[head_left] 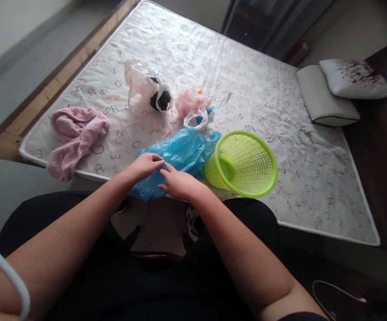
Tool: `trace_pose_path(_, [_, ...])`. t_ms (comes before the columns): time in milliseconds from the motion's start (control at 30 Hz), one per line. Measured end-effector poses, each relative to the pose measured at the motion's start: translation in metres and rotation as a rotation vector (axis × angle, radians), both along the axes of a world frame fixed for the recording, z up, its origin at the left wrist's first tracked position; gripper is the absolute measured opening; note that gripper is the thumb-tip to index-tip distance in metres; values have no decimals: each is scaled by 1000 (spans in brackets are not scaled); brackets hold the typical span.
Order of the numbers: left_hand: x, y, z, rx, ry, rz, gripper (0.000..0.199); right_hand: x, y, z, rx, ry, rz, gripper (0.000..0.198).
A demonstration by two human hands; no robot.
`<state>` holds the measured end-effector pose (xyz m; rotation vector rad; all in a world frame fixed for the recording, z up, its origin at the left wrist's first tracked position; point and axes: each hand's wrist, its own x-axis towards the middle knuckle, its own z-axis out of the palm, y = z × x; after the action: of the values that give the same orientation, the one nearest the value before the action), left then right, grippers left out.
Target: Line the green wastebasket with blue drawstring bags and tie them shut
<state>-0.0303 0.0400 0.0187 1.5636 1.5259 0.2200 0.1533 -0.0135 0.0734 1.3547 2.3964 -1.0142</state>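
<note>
A crumpled blue plastic bag [188, 149] lies along the near edge of the mattress, part of it hanging over the side. My left hand [146, 165] is closed, its fingertips pinched together on the bag. Right beside it, my right hand [179, 183] has its fingers bent against the same bag. The fingertips of both hands nearly meet; the bit of film between them is too small to make out. To the right of the bag, a lime-green mesh plastic basket [218, 171] leans on its side with its mouth towards me, and the bag's right end touches it.
A white mattress [247, 98] printed with letters spreads ahead. On it lie a pink towel [76, 133], a clear bag with something black [143, 87] and another bag with pink and blue contents [193, 107]. Two pillows [325, 96] sit far right. A white cable [9, 272] loops at lower left.
</note>
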Motion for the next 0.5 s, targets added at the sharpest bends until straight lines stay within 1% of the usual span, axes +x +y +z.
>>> trace_pose_path(200, [0, -3, 10, 84, 48, 67, 30, -2, -3, 5, 19, 18, 25, 50])
trace_pose_path(367, [-3, -8, 18, 107, 70, 43, 27, -3, -4, 11, 42, 27, 51, 43])
trace_pose_path(500, [-3, -9, 24, 121, 81, 46, 26, -4, -4, 9, 63, 56, 65, 43])
